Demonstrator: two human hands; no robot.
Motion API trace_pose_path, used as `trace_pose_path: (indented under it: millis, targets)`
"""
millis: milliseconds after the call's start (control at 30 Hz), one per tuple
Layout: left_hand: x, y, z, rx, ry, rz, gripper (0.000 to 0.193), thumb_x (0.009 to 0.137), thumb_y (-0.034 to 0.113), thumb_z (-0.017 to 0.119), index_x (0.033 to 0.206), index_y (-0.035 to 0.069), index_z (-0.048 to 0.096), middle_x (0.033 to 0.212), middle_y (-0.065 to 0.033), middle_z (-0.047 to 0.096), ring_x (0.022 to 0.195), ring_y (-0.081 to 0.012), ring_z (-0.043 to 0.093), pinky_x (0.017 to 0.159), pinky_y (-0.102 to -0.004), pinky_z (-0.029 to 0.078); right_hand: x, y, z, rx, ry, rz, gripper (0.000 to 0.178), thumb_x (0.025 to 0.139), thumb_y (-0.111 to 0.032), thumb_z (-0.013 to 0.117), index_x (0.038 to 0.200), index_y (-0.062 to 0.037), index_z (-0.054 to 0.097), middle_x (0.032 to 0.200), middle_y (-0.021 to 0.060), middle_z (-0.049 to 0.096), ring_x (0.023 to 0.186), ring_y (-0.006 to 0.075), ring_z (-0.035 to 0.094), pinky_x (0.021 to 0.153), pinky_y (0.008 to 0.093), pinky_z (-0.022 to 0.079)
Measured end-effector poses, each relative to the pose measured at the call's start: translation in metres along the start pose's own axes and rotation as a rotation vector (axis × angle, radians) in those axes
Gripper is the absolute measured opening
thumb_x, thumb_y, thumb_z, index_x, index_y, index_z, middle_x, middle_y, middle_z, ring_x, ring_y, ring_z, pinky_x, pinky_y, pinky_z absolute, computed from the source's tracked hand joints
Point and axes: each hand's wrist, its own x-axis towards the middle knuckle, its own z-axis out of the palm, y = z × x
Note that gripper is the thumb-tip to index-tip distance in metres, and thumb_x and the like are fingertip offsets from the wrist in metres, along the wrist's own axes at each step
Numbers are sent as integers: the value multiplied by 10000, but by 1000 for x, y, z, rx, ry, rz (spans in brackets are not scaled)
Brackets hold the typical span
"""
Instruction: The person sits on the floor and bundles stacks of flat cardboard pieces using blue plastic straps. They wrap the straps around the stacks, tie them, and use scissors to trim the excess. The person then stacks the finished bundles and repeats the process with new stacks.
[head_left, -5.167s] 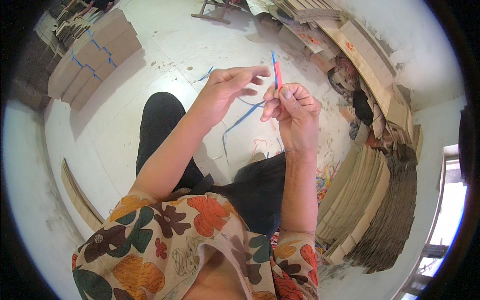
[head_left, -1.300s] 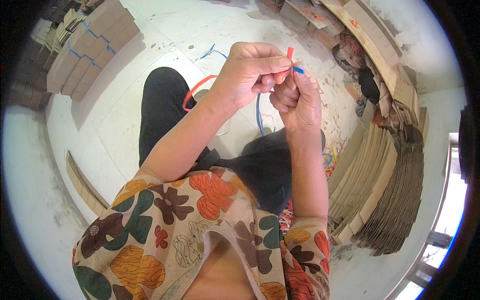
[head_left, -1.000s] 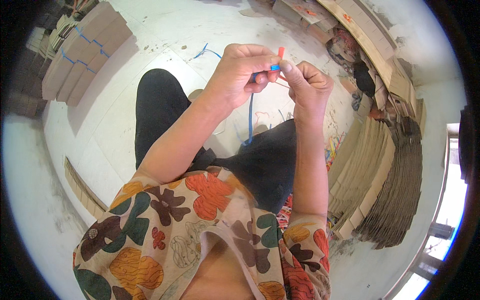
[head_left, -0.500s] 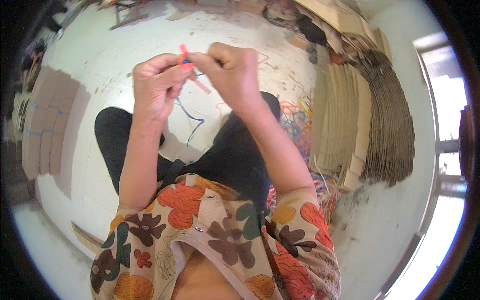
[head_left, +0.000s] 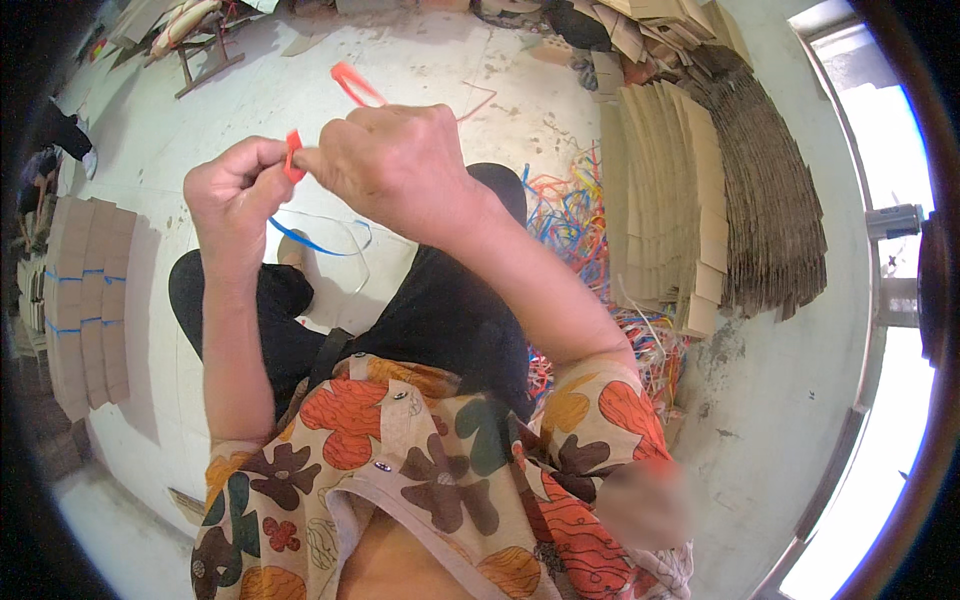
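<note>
My left hand [head_left: 232, 200] pinches a red plastic strap [head_left: 293, 158], a flat narrow band that stands up between thumb and forefinger. Right beside it, my right hand [head_left: 395, 170] is closed, its thumb and finger at the same strap. Above the right knuckles a red strap loop [head_left: 352, 84] sticks out, blurred; whether it is the same piece I cannot tell. Below my left hand hangs a blue strap [head_left: 310, 245], curving toward a thin pale strand. The palm sides of the right fingers are hidden.
A heap of coloured strap pieces [head_left: 575, 225] lies on the floor right of my knee. Tall stacks of flat cardboard [head_left: 665, 200] stand beyond it. On the left are cardboard bundles [head_left: 88, 300] tied with blue strap. Another person's leg [head_left: 70, 135] shows at far left.
Both hands have shifted left and a little lower in the picture. The right hand has turned knuckles-up, and a red loop now rises above it. The view has shifted too.
</note>
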Motion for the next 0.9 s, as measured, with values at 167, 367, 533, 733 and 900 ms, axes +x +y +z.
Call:
trace_pose_path:
  millis: [167, 367, 533, 733, 900]
  targets:
    - [-35, -9, -40, 192, -181, 13, 102, 656, 83, 593, 694, 1, 640, 555, -25, 550, 477, -60, 459, 453, -205, 352, -28, -17, -24, 411, -258, 191, 283, 772, -220, 628, 585, -25, 546, 515, 114, 478, 421, 248, 468, 408, 329, 369]
    - [-69, -17, -87, 77, -82, -173, 144, 756, 106, 578, 761, -24, 638, 597, -30, 565, 478, -44, 457, 442, -177, 350, -59, -3, -64, 420, -217, 638, 196, 782, -126, 649, 642, -15, 568, 539, 22, 489, 453, 69, 428, 418, 235, 334]
    - [-42, -23, -24, -512, 206, -367, 157, 792, 80, 616, 874, -53, 630, 686, -101, 621, 516, -90, 530, 470, -191, 432, -53, -1, -19, 750, -36, 1109, 161, 830, -143, 617, 769, -1, 576, 588, -18, 487, 464, 23, 369, 414, 184, 296]
    - [-19, -25, 0, -769, 191, -482, 205, 785, 66, 625, 933, -73, 605, 704, -131, 614, 524, -137, 557, 490, -249, 484, -45, -16, 0, 883, 142, 1157, 151, 848, -109, 568, 774, 20, 542, 557, -24, 431, 426, 25, 329, 377, 165, 258]
    - [-15, -25, -3, -819, 188, -464, 195, 789, 74, 629, 935, -56, 615, 698, -119, 615, 505, -114, 540, 444, -219, 442, -48, -19, 4, 818, 34, 1092, 155, 837, -109, 591, 772, 24, 543, 561, -21, 434, 426, 28, 340, 371, 168, 264]
